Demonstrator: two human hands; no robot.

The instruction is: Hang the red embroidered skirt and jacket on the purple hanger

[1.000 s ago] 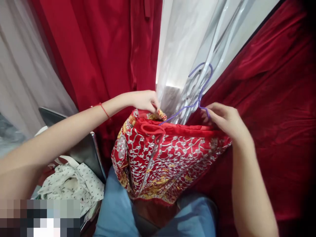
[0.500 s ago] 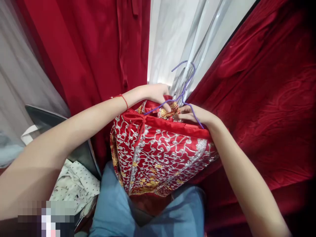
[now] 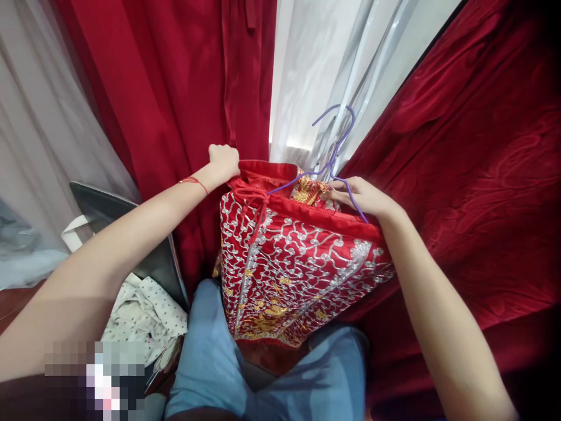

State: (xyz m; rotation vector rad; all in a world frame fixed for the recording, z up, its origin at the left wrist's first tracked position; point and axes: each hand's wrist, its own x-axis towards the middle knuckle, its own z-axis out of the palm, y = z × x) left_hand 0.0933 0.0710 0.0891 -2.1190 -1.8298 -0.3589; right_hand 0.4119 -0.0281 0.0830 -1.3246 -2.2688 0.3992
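A red skirt (image 3: 289, 275) with silver and gold embroidery hangs over my lap, its plain red waistband tied in a bow on the left. The purple wire hanger (image 3: 332, 158) has its lower arms tucked down into the waistband and its hook pointing up. My left hand (image 3: 224, 162) is closed in a fist around the left end of the waistband. Behind the hanger's right arm, my right hand (image 3: 362, 196) pinches gold-embroidered fabric inside the skirt opening; its fingertips are partly hidden.
Red curtains (image 3: 175, 88) hang at left, and dark red patterned cloth (image 3: 473, 175) at right. White drapery (image 3: 307, 70) lies between them. A dark chair back (image 3: 114, 204) and dotted white cloth (image 3: 151, 316) are beside my left leg.
My left hand has moved from the middle of the opening out to the left, drawing the waistband's left end with it. My right hand stays near the hanger; the view has shifted slightly.
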